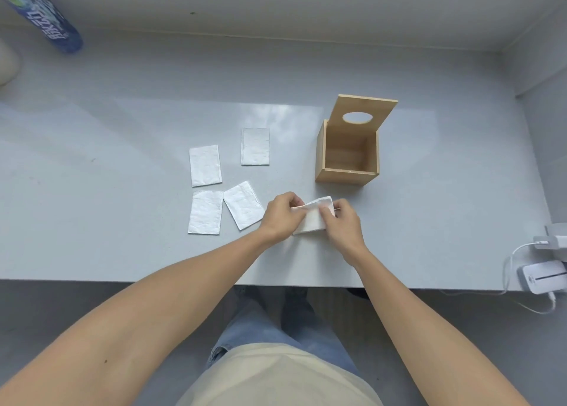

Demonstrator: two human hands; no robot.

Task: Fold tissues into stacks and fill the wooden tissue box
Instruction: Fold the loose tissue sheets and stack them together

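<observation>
A pale grey desk (122,191) carries an open wooden tissue box (346,160), lid up, apparently empty. Four folded tissues (205,165) lie flat, left of the box. Nearer the front edge, the left hand (280,217) and right hand (342,221) pinch a fifth tissue (311,221) closed between fingertips, mid-fold. The thin sheet could crease crooked or tear if pulled unevenly. Its far corners are hidden under the fingers.
</observation>
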